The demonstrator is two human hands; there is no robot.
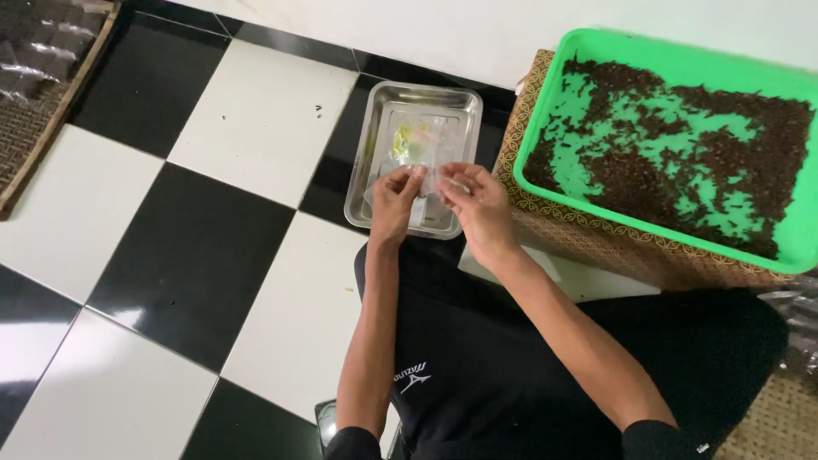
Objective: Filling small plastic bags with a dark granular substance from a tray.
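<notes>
Both hands pinched one clear plastic bag [429, 176] over the steel tray [379, 145]: left hand [394, 201], right hand [479, 203]. Bag looked empty. Green tray [554, 94] of dark dried bits untouched on its stand; filling not started, I'd judge.

Your left hand [394, 203] and your right hand [477, 204] meet above the near end of the metal tray [379, 136], with a small clear bag [430, 175] between them; the tray lies on the floor [256, 119] before your knees; to its right stands the plastic tray [545, 111] on a woven box [588, 238]; loose dried bits [682, 153] lie in it; far left lies a woven mat [34, 111].
</notes>
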